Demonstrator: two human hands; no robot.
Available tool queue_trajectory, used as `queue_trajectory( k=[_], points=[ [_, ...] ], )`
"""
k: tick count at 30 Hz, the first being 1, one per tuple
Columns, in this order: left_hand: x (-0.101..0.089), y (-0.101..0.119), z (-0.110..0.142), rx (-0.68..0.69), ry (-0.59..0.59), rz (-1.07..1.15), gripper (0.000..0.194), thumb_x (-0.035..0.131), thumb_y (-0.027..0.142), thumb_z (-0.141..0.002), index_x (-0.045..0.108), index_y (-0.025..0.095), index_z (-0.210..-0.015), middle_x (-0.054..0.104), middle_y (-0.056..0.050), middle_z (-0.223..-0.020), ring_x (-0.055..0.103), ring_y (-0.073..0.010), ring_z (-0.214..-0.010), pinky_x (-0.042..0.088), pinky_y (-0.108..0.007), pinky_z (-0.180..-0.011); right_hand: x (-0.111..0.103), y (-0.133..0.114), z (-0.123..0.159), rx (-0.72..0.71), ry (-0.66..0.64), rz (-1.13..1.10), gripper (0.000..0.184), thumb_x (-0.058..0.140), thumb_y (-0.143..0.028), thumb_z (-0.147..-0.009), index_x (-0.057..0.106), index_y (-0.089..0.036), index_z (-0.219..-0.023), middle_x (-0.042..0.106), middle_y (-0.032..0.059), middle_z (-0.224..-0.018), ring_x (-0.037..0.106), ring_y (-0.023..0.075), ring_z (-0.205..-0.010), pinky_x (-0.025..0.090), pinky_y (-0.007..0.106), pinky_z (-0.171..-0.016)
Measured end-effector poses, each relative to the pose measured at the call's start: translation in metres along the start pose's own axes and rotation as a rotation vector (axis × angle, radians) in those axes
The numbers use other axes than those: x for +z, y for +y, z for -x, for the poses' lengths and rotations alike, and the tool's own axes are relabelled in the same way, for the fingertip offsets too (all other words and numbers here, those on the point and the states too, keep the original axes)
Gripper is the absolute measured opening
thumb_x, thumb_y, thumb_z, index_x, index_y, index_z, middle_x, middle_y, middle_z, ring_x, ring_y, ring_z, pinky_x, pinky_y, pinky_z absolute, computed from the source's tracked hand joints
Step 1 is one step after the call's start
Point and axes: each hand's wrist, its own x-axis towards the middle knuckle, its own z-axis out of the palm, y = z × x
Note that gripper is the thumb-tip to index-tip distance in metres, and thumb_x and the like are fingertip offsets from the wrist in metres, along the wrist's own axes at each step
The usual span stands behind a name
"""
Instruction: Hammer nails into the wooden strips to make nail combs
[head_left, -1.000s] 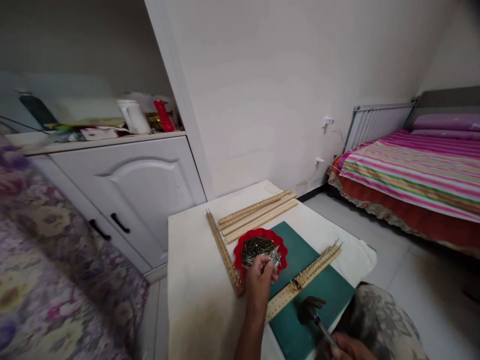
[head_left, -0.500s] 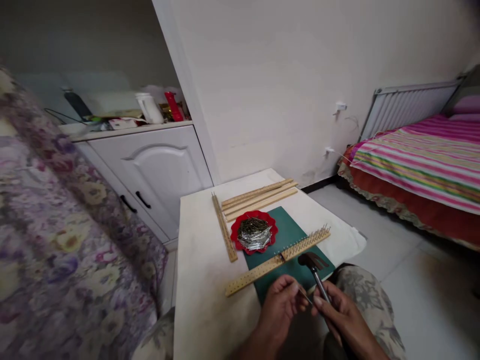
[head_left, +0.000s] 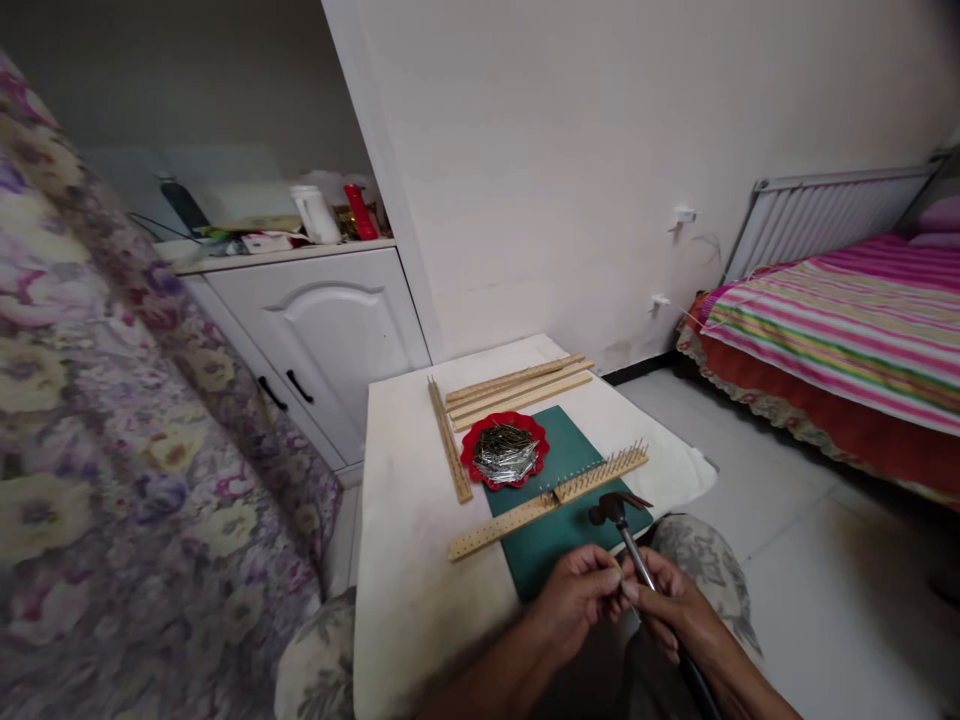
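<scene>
My right hand (head_left: 670,606) is closed round the metal shaft of a small hammer (head_left: 616,511), whose dark head hangs over the green mat (head_left: 585,520). Touching it at the near table edge, my left hand (head_left: 577,593) has its fingers pinched together; what they hold is too small to name. A wooden strip (head_left: 551,494) lies across the mat, its right half bristling with upright nails. Behind it a red dish (head_left: 504,449) is full of loose nails.
More wooden strips (head_left: 517,384) lie at the back of the white table (head_left: 409,560), one (head_left: 449,452) running toward me. A flowered sofa (head_left: 112,420) fills the left, a white cabinet (head_left: 322,330) stands behind, and a striped bed (head_left: 840,330) is at right.
My left hand left the red dish and came back to the near edge, meeting my right hand. The hammer rose a little. My view turned left and down.
</scene>
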Motion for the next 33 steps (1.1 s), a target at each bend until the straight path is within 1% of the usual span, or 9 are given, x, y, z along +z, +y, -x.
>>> queue_trajectory(
  k=[2,4,8,11,14,20,26,29,33],
  points=[
    [-0.002,0.001,-0.001,0.013,-0.001,-0.1,0.032,0.074,0.036,-0.062,0.053,0.013,-0.072,0.06,0.0,-0.058,0.05,-0.0072,-0.046,0.036,-0.019,-0.048,0.001,0.002,0.002,0.01,0.017,-0.035,0.033,0.078,-0.038,-0.063,0.055,-0.017,-0.075,0.064,-0.0056,-0.051,0.032,-0.0015,-0.02,0.025,0.01,-0.022],
    [-0.003,0.001,0.0,0.103,0.035,-0.287,0.029,0.07,0.037,-0.066,0.056,0.013,-0.076,0.06,0.0,-0.06,0.051,-0.008,-0.048,0.039,-0.02,-0.05,0.001,0.003,0.002,0.013,0.045,-0.057,0.032,0.077,-0.037,-0.064,0.054,-0.018,-0.076,0.064,-0.0065,-0.05,0.032,-0.0015,-0.02,0.027,0.01,-0.022],
    [-0.001,0.002,0.011,0.568,0.212,-0.828,0.012,0.056,0.024,-0.08,0.062,0.017,-0.088,0.062,-0.003,-0.081,0.057,-0.0132,-0.075,0.045,-0.025,-0.069,-0.004,-0.001,-0.002,0.004,0.117,-0.114,0.034,0.078,-0.035,-0.062,0.052,-0.02,-0.08,0.066,-0.0059,-0.058,0.029,-0.0029,-0.022,0.028,0.01,-0.023],
    [0.005,0.002,0.022,0.846,0.118,-1.132,0.018,0.047,0.016,-0.086,0.063,0.019,-0.094,0.06,-0.006,-0.093,0.056,-0.0154,-0.089,0.046,-0.028,-0.078,-0.005,-0.006,-0.004,-0.014,0.154,-0.162,0.035,0.079,-0.035,-0.061,0.052,-0.02,-0.079,0.053,-0.0128,-0.043,0.025,-0.0021,-0.024,0.026,0.009,-0.025],
    [0.008,0.002,0.027,0.98,0.066,-1.266,0.02,0.047,0.015,-0.087,0.062,0.02,-0.098,0.059,-0.007,-0.095,0.057,-0.0152,-0.087,0.048,-0.028,-0.076,-0.001,-0.008,-0.005,-0.022,0.159,-0.197,0.035,0.079,-0.037,-0.061,0.052,-0.021,-0.077,0.036,-0.0176,-0.032,0.019,-0.0009,-0.024,0.024,0.009,-0.025],
    [0.003,0.003,0.024,1.114,0.139,-1.366,0.016,0.05,0.016,-0.086,0.062,0.022,-0.096,0.057,-0.004,-0.085,0.056,-0.0133,-0.078,0.049,-0.025,-0.068,0.012,-0.003,0.001,-0.021,0.148,-0.244,0.032,0.077,-0.034,-0.064,0.052,-0.021,-0.078,0.034,-0.0179,-0.029,0.018,-0.0006,-0.023,0.023,0.009,-0.025],
    [0.008,0.013,0.029,1.219,0.116,-1.378,0.016,0.049,0.017,-0.086,0.063,0.021,-0.094,0.059,-0.004,-0.083,0.055,-0.0137,-0.076,0.047,-0.027,-0.066,0.018,-0.009,0.006,0.005,0.139,-0.276,0.033,0.079,-0.033,-0.061,0.052,-0.021,-0.076,0.034,-0.0176,-0.034,0.016,-0.0011,-0.026,0.022,0.009,-0.025],
    [0.009,0.017,0.034,1.169,0.096,-1.305,0.017,0.048,0.014,-0.086,0.062,0.02,-0.092,0.062,-0.004,-0.082,0.055,-0.0144,-0.078,0.047,-0.028,-0.069,0.022,-0.007,0.006,0.031,0.124,-0.274,0.035,0.08,-0.034,-0.059,0.055,-0.019,-0.078,0.032,-0.0176,-0.033,0.016,-0.001,-0.026,0.022,0.01,-0.026],
    [0.005,0.014,0.039,1.006,0.085,-1.159,0.018,0.048,0.013,-0.086,0.062,0.02,-0.093,0.064,-0.004,-0.087,0.058,-0.0144,-0.083,0.047,-0.027,-0.074,0.024,0.001,0.004,0.05,0.125,-0.252,0.037,0.08,-0.036,-0.058,0.057,-0.018,-0.08,0.03,-0.0177,-0.032,0.017,-0.0004,-0.025,0.022,0.011,-0.026]
  ],
)
